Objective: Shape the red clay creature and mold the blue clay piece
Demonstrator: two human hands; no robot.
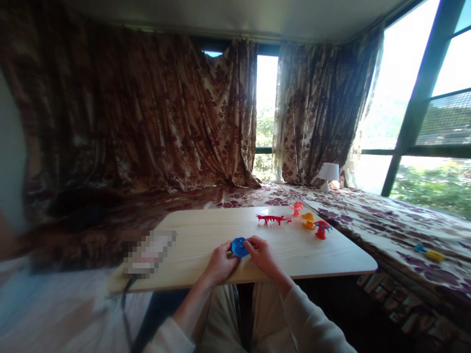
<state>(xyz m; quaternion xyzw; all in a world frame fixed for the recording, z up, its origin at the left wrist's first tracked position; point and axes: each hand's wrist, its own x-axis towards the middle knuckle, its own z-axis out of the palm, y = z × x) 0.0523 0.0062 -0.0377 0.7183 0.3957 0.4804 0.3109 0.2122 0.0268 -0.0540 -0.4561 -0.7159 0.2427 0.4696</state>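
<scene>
A small round blue disc-like piece [239, 247] is held just above the near edge of the pale wooden table [206, 225]. My left hand [222, 264] grips its left side, fingers curled behind it. From the right, my right hand [262, 254] pinches the piece, with thumb and fingers at its rim and face. Its finer shape is too small to make out. Beyond my hands lies a long red toy [273, 219] with several short legs. To its right stand a pinkish-red figure [296, 208], a yellow piece [308, 220] and a red piece with blue parts [322, 229].
A blurred-out flat item [150, 254] lies on the table's left, with a dark cable [127, 299] running down from it. Blue and yellow pieces [429, 252] rest on the flowered cloth [368, 220] at right. A white lamp [328, 172] stands near the window.
</scene>
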